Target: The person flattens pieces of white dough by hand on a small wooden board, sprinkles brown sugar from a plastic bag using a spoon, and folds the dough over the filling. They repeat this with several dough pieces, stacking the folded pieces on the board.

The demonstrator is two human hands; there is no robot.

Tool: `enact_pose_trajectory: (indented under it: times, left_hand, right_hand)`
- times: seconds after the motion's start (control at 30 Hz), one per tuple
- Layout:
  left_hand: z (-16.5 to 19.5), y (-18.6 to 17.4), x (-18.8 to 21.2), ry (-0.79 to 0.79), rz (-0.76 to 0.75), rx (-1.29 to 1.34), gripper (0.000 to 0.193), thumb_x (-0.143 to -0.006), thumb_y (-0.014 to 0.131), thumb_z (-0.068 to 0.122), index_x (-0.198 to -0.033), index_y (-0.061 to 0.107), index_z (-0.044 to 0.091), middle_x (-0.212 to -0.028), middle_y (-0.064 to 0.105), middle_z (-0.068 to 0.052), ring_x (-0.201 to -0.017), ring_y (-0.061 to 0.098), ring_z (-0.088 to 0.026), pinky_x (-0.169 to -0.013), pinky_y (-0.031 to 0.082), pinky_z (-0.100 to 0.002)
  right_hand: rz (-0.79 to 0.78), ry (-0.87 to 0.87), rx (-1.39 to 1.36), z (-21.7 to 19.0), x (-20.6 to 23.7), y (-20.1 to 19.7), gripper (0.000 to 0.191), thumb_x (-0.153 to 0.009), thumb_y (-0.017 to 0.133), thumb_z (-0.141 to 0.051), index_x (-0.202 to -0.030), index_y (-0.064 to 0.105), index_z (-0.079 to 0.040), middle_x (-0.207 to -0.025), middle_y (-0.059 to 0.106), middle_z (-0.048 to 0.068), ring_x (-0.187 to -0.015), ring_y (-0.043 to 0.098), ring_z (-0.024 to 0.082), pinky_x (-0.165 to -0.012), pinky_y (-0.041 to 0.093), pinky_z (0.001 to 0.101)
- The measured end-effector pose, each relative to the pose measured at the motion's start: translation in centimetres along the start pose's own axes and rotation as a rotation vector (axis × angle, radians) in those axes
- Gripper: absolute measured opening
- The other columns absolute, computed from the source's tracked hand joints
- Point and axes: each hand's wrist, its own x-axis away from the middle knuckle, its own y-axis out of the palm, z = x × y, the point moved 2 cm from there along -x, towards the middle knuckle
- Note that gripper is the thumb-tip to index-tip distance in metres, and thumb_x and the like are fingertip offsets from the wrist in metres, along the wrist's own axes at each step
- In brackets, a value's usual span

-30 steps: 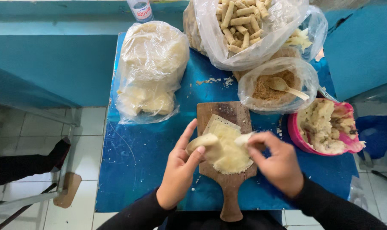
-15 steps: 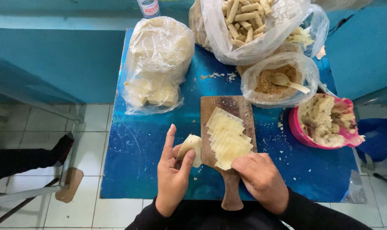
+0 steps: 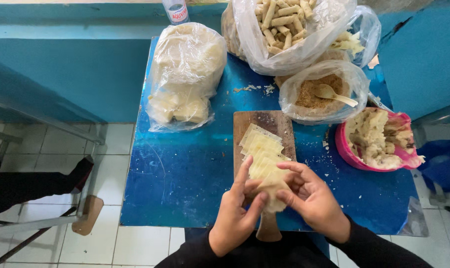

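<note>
Both hands, left and right, grasp one pale wrapper between fingertips above the board's handle, at the table's near edge. More wrappers lie stacked on the board; a pink bowl sits by the right edge

Two hands work here, the left hand and the right hand, both on one pale wrapper. One wooden board carries one fanned stack of wrappers (the sheets overlap too much to count). Four clear plastic bags stand on one blue table: the dough bag, the rolls bag, the crumbs bag with one spoon, and a smaller bag behind. One pink bowl. One bottle.
</note>
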Motion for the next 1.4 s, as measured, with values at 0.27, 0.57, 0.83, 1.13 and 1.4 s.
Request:
enact_pose_trajectory:
  times: [0.27, 0.57, 0.83, 1.13, 1.4]
  left_hand:
    - [-0.2, 1.8, -1.2, 0.091, 0.083, -0.417, 0.079, -0.091, 0.072, 0.003, -0.159, 0.033, 0.009, -0.111, 0.075, -0.017, -0.079, 0.077, -0.029, -0.071, 0.060, -0.035]
    - [0.6, 1.7, -1.0, 0.164, 0.043, -0.535, 0.076, -0.092, 0.069, 0.004, -0.160, 0.034, 0.007, -0.114, 0.067, -0.020, -0.094, 0.070, -0.039, -0.078, 0.058, -0.040]
    - [0.8, 1.5, -1.0, 0.154, 0.056, -0.522, 0.072, -0.092, 0.069, 0.005, -0.157, 0.039, 0.007, -0.121, 0.065, -0.022, -0.099, 0.069, -0.040, -0.080, 0.058, -0.041]
    - [0.9, 0.5, -1.0, 0.233, 0.137, -0.704, 0.065, -0.088, 0.078, 0.016, -0.147, 0.051, 0.007, -0.125, 0.066, -0.015, -0.106, 0.067, -0.034, -0.082, 0.057, -0.039]
    - [-0.2, 0.1, -0.8, 0.293, 0.140, -0.752, 0.066, -0.086, 0.080, 0.021, -0.145, 0.054, 0.008, -0.140, 0.058, -0.015, -0.124, 0.053, -0.038, -0.102, 0.044, -0.046]
  right_hand:
    - [0.238, -0.192, 0.806, -0.6, 0.0, -0.3, 0.049, -0.081, 0.079, -0.011, -0.128, 0.065, -0.012, -0.104, 0.074, 0.009, -0.088, 0.074, 0.018, -0.074, 0.059, 0.0310]
    - [0.182, -0.272, 0.894, -2.3, 0.2, 0.6, 0.053, -0.081, 0.076, -0.009, -0.132, 0.061, -0.012, -0.100, 0.068, 0.011, -0.089, 0.070, 0.028, -0.078, 0.055, 0.0340]
    - [0.182, -0.165, 0.890, -2.6, 0.2, 0.7, 0.055, -0.081, 0.077, -0.012, -0.133, 0.062, -0.014, -0.101, 0.068, 0.009, -0.077, 0.068, 0.023, -0.068, 0.056, 0.0312]
    - [0.385, -0.448, 1.331, -7.0, 1.3, -4.8, 0.049, -0.077, 0.081, -0.036, -0.120, 0.068, -0.015, -0.120, 0.064, 0.010, -0.114, 0.059, 0.031, -0.100, 0.043, 0.0439]
    - [0.400, -0.257, 2.071, -7.5, 1.5, -11.0, 0.055, -0.074, 0.080, -0.062, -0.118, 0.078, -0.029, -0.167, 0.038, 0.013, -0.149, 0.025, 0.037, -0.117, 0.026, 0.0522]
